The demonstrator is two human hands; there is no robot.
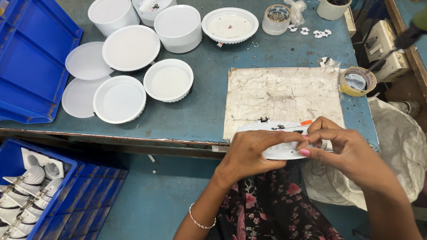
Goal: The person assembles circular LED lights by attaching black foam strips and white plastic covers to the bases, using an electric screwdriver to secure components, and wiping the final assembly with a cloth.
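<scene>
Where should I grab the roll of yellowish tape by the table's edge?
Probably from above: the flat-lying roll of yellowish tape shows its open middle, so one finger could go inside the ring and the thumb outside, pinching its wall. Nothing crowds its near side.

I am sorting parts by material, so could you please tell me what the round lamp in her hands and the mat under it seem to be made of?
The round lamp, held by the left hand and right hand, looks like matte white plastic: smooth, evenly coloured, thin rim. The mat seems to be board wrapped in wrinkled clear tape or film, judging by its glossy creases; I cannot be sure.
</scene>
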